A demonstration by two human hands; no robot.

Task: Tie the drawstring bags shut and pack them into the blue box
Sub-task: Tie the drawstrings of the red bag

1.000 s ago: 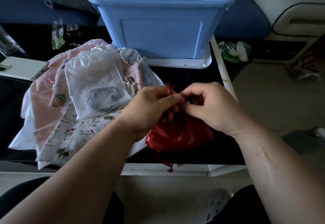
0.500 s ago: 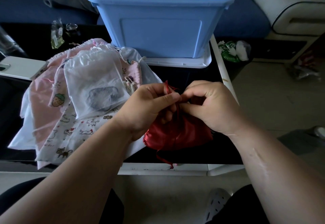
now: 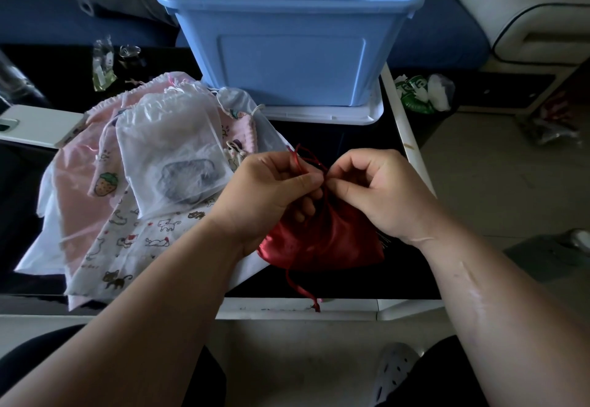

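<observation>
Left hand (image 3: 269,197) pinched the red cord (image 3: 305,162) between thumb and forefinger, with the other fingers curled. Right hand (image 3: 380,192) pinched the same cord just beside it, fingertips nearly touching. Both were clamped on the cord right above the gathered mouth of the red bag (image 3: 329,240). The bag lay on the tabletop (image 3: 348,138) near its front edge, partly under both hands. One cord tail (image 3: 301,288) trailed from the bag's near side to the tabletop's edge.

The knot was hidden between the fingertips, so I couldn't tell if the first crossing was made.

My read: tying was mid-step and this bag wasn't packed yet. To do it well:
- keep the mouth cinched flat while crossing the cords, since satin-looking fabric likely slips open
- pull both ends evenly outward, not up, or the bag lifts
- seat the knot against the gathers and mind the loose tail

Blue box (image 3: 293,65) stood open at the far side; its floor was out of view. A pile of other bags (image 3: 134,215) lay left of the red one.
</observation>
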